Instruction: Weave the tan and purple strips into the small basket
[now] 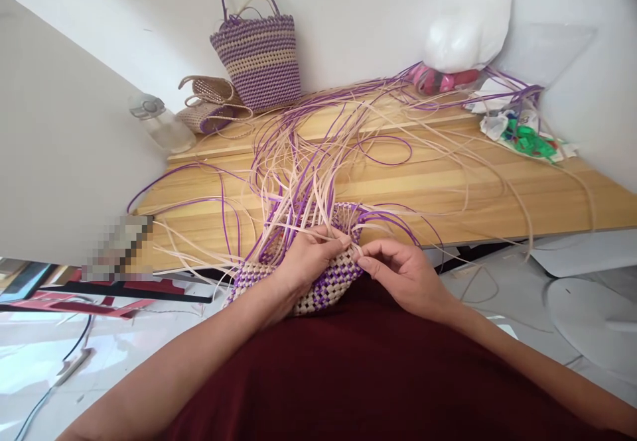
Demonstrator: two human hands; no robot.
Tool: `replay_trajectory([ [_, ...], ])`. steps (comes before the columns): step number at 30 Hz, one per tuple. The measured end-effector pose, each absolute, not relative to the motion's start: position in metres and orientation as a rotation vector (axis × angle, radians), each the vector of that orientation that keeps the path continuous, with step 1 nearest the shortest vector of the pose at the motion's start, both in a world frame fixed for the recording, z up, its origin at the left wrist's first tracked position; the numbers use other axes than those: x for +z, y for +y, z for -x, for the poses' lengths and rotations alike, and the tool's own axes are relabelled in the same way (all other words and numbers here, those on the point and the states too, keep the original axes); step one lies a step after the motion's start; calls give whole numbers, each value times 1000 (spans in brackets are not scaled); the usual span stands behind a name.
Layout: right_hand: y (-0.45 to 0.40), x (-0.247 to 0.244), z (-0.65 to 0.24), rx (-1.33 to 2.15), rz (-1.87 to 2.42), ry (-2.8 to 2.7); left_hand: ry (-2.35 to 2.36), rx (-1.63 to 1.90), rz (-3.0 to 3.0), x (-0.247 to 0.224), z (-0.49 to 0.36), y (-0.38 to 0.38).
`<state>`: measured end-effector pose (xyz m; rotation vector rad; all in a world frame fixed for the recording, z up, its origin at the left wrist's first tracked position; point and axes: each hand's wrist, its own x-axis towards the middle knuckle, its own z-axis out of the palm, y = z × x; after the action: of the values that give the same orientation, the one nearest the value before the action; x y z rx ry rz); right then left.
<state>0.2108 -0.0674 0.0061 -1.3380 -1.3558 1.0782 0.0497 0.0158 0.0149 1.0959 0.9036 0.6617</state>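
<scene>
A partly woven purple and beige basket [326, 288] rests at the table's front edge, against my lap. Long loose beige and purple strips [308, 176] rise from its rim and fan out over the table. My left hand [313, 252] lies over the near rim, its thumb and forefinger pinching a beige strip. Just to the right, my right hand [398, 268] is closed too, thumb and forefinger pinched on a beige strip at the basket's right rim. The fingers partly cover the spot where the strips meet the weave.
On the wooden table [428, 189], a finished purple and beige bag [261, 63] leans against the wall. Beside it are a small woven piece [209, 106] and a clear bottle [162, 123]. Plastic bags [462, 36] and a green-and-white packet [530, 137] lie back right. A white chair [592, 315] stands right.
</scene>
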Motion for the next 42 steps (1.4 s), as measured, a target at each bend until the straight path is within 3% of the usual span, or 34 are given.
replay_trajectory([
  [14,-73,15,-212,1690,1387,-1080,898,702,-1099,13,-51,6],
  [25,-73,12,-211,1210,1341,-1280,900,679,-1123,14,-48,13],
  [31,-77,5,-211,1635,1351,-1043,908,694,-1130,9,-48,5],
  [38,-75,5,-213,1593,1309,-1032,886,600,-1317,15,-43,11],
  [42,-74,9,-214,1746,1379,-1015,901,696,-1210,10,-47,4],
])
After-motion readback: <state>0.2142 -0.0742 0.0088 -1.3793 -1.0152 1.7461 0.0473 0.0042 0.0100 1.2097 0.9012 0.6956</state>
